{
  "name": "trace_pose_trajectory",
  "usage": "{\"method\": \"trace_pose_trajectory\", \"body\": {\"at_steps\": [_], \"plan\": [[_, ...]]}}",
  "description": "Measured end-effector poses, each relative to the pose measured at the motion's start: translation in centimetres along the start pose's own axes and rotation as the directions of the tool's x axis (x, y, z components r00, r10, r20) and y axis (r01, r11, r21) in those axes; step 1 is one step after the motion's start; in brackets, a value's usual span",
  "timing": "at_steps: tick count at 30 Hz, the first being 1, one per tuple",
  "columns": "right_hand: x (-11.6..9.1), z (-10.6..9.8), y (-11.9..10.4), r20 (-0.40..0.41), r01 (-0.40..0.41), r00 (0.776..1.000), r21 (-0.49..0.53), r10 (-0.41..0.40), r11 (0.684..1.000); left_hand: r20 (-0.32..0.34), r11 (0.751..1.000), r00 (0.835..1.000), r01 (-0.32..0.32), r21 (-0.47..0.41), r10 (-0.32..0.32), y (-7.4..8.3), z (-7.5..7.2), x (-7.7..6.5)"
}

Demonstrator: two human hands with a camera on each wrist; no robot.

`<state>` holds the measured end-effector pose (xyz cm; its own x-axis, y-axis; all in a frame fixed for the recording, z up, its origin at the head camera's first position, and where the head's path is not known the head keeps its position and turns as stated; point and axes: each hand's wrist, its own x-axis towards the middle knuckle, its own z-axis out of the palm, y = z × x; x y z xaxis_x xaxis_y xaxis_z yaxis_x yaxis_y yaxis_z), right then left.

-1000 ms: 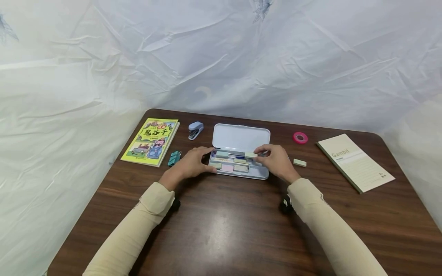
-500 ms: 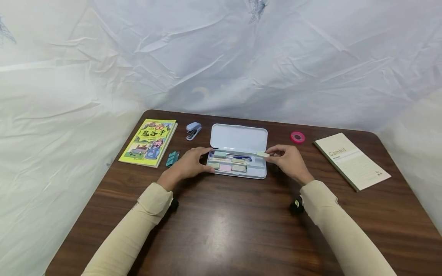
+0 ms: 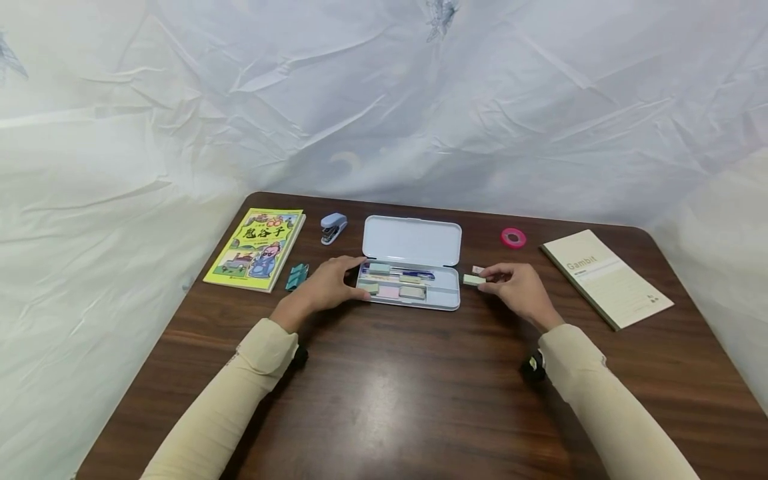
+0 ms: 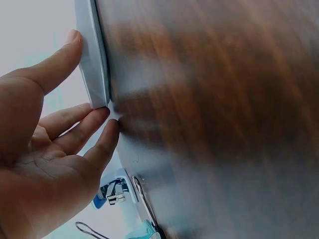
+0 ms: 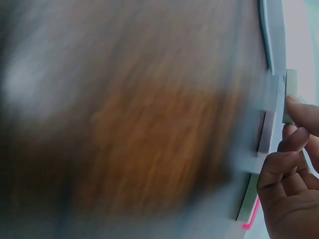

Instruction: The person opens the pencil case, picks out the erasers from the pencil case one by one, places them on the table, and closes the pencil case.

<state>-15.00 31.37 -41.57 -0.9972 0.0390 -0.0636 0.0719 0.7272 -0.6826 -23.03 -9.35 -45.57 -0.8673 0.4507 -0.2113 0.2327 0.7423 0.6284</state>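
Observation:
My left hand (image 3: 329, 288) holds the left end of an open white pencil case (image 3: 444, 299), thumb on its near edge and fingers at the far corner. In the left wrist view the thumb presses the side of the case. Several pale blocks like erasers and some pens, including a blue pen (image 3: 419, 273), lie in the case. Just right of it, my right hand (image 3: 521, 290) pinches a pale green eraser (image 3: 473, 280) between thumb and fingers. Beside that hand in the right wrist view are a greyish-pink eraser (image 5: 266, 132) and a green eraser (image 5: 247, 196).
A yellow comic book (image 3: 255, 250), teal binder clips (image 3: 297, 277) and a blue stapler (image 3: 333, 228) lie left of the case. To the right are a pink tape roll (image 3: 505, 233) and a cream notebook (image 3: 606, 280). A white sheet hangs behind the table (image 3: 384, 387).
My right hand has moved right, carrying the green eraser from over the case to beyond its right end. My left hand has stayed on the case. The view has shifted slightly.

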Motion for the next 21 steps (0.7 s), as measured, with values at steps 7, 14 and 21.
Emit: {"method": "trace_pose_trajectory", "body": {"at_steps": [7, 14, 21], "plan": [[-0.4, 0.0, 0.6, 0.010, -0.009, 1.000, -0.045, 0.010, 0.999, -0.002, 1.000, 1.000, 0.002, 0.009, -0.002, 0.9, -0.4, -0.7], [-0.4, 0.2, 0.9, 0.005, -0.006, 1.000, -0.062, 0.006, 0.998, -0.006, 1.000, 1.000, 0.006, -0.005, -0.006, 1.3, -0.5, -1.1], [-0.4, 0.3, 0.9, 0.004, 0.014, 1.000, -0.064, -0.014, 0.998, -0.012, 1.000, 1.000, 0.004, 0.012, -0.004, 0.1, 0.0, -0.2]]}}
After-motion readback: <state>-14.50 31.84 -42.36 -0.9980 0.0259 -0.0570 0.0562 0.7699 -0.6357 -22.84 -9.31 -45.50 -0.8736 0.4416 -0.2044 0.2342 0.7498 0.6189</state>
